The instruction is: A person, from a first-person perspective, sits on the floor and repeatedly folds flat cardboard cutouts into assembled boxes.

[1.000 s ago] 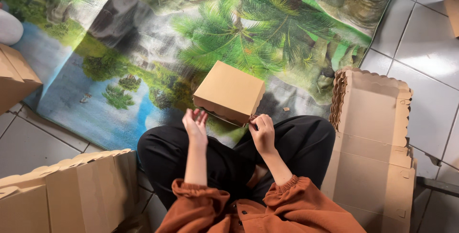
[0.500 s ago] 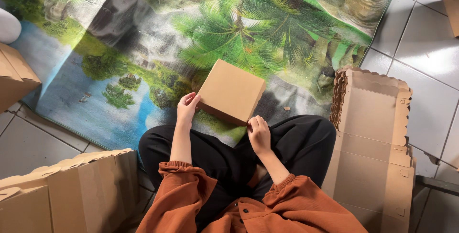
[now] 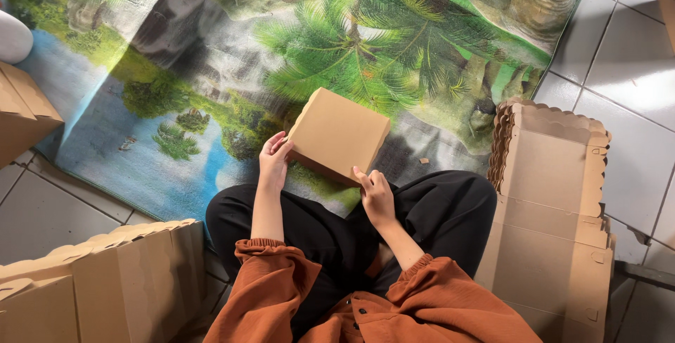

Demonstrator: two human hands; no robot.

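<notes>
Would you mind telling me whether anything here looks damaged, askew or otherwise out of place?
Nothing stands out. The closed box looks intact between the left hand and right hand. The flat blanks lie in a fairly even stack on the tiles, and the mat shows only fold creases.

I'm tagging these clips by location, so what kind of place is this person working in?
Probably a home or small workshop floor used for folding boxes. The person sits on a landscape-print mat over a tiled floor, holding a folded cardboard box, with a stack of flat box blanks alongside.
</notes>
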